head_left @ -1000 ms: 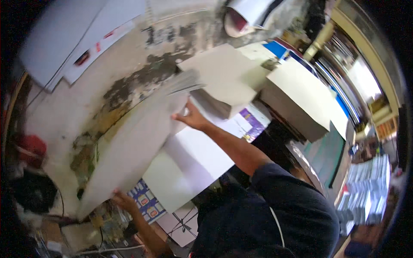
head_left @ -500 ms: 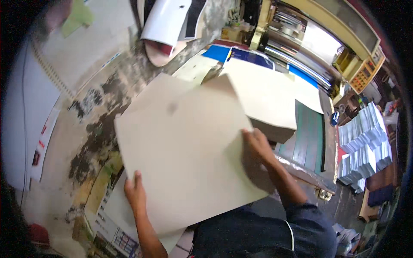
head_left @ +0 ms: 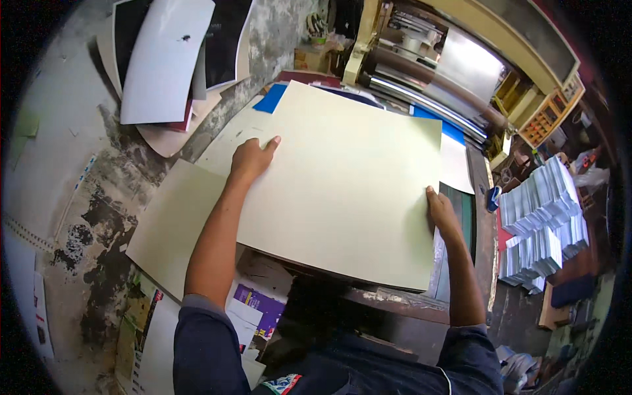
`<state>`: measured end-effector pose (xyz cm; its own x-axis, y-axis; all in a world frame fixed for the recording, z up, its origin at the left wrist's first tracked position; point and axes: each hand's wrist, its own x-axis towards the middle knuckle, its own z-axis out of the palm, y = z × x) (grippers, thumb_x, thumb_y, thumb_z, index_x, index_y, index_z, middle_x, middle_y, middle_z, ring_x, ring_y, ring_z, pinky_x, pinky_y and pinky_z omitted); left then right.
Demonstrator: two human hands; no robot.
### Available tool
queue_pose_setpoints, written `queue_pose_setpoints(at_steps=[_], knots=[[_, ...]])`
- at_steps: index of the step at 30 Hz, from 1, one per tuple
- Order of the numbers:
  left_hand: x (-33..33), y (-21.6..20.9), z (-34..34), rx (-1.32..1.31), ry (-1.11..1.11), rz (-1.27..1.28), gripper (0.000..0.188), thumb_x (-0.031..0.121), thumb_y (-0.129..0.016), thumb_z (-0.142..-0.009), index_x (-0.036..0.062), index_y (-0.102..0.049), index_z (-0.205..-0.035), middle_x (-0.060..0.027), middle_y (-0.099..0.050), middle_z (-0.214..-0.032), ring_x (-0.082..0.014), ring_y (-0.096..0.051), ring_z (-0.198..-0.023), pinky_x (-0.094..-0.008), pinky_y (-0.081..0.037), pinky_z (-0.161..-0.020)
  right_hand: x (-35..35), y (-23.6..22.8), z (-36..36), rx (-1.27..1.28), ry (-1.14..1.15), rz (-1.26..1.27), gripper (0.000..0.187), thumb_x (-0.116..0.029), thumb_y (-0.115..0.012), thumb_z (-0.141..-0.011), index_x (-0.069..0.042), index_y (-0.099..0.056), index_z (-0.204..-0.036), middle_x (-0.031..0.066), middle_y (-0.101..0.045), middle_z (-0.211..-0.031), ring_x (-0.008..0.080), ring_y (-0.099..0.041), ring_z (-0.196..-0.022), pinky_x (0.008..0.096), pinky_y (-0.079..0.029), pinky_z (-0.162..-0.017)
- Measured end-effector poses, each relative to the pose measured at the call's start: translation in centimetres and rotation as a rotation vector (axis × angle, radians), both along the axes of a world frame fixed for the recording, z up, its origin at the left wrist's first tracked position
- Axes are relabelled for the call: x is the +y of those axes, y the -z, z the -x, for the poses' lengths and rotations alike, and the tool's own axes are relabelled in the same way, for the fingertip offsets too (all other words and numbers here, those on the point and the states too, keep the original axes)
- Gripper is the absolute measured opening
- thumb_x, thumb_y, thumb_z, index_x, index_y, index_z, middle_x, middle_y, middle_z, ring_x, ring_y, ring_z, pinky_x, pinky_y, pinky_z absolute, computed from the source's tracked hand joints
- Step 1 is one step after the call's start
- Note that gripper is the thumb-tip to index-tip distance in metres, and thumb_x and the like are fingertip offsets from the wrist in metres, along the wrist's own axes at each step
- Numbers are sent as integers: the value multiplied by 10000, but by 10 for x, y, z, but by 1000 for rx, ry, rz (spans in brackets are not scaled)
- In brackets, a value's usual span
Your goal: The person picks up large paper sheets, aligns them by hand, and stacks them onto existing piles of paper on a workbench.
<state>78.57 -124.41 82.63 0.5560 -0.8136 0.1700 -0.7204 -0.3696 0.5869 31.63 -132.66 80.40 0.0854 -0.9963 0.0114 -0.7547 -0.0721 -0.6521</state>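
Observation:
A large cream cardboard sheet (head_left: 342,191) lies nearly flat in front of me, over the work table. My left hand (head_left: 253,160) grips its left edge, thumb on top and the other fingers partly hidden. At the right edge, my right hand (head_left: 443,212) pinches the sheet with its thumb above and its fingers out of sight underneath. Another cream sheet (head_left: 174,220) lies lower on the left, partly behind my left forearm. Whatever is directly beneath the held sheet is covered by it.
Beyond the table stands a machine with long rollers (head_left: 428,105) and a button panel (head_left: 552,112). Stacks of pale paper (head_left: 543,204) stand at the right. Large curled sheets (head_left: 164,62) hang on the stained wall at left. Purple printed paper (head_left: 263,308) lies below the table's near edge.
The sheet has gone from tilted in front of my body to nearly flat over the table, farther away and to the right. Both hands moved with it, still gripping its edges.

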Motion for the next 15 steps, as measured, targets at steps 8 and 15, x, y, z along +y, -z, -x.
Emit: queue_pose_setpoints(at_steps=[8,15], knots=[[160,33,-6,268,336,-476,1374,291,-954,-604,29,0,-1557,-284,-226,-1571,-411,-347,-1413,-455,-310,-1164,-62,21,16,284,-258,-443,721,-625,-406,-978,33,-697,-935,184,-681,-818,294,-641,-694,438,-546,-625],[171,40,32,-24,239,-403,1204,132,-911,-609,43,-164,-1549,-243,-470,-1416,-403,-449,-1313,-447,-391,-1100,-193,-30,10,746,-667,466,988,-153,-875,-586,-111,-390,-1446,110,-483,-1446,340,-502,-1255,484,-491,-948]])
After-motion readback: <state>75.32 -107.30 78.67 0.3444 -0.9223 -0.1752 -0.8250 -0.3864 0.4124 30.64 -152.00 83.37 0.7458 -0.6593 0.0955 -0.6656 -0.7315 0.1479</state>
